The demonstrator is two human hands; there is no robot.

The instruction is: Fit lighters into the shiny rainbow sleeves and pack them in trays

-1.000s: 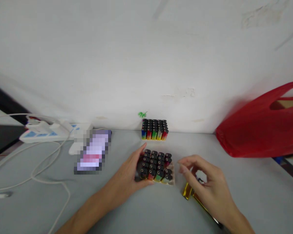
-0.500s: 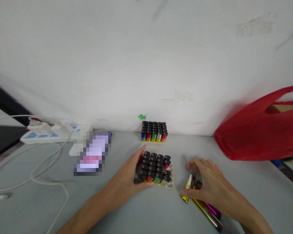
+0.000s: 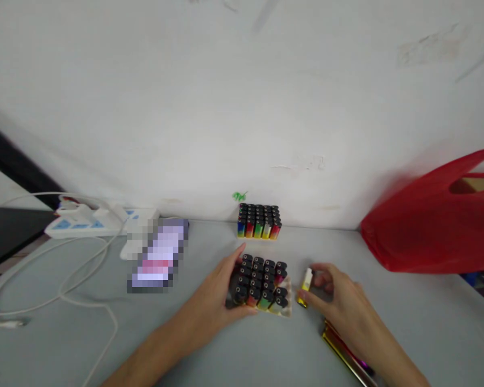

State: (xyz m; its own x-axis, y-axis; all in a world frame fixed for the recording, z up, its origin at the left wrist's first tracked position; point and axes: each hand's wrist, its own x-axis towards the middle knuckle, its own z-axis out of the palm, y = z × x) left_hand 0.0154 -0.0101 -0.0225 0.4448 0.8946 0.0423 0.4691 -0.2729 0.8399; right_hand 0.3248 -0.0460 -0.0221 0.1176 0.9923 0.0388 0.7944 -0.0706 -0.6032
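My left hand (image 3: 221, 293) is wrapped around the left side of a pale tray (image 3: 284, 309), its thumb at the near edge. Black-topped lighters (image 3: 256, 277) stand upright in rows in this tray, with a gap on its right side. Just to the right, my right hand (image 3: 333, 293) pinches a yellow-and-white lighter (image 3: 305, 287) between thumb and fingers, raised at a tilt and apart from the tray. Below that hand lie shiny gold and magenta lighters (image 3: 344, 352), partly hidden by my wrist.
A full block of coloured lighters (image 3: 259, 221) stands against the wall. To the left are a phone (image 3: 159, 255), a white power strip (image 3: 92, 220) and loose white cables (image 3: 60, 294). A red bag (image 3: 427, 226) sits at the right.
My right hand has picked the yellow-and-white lighter up from the pile and brought it up and left toward the tray. My left hand keeps its hold; the view has shifted slightly.
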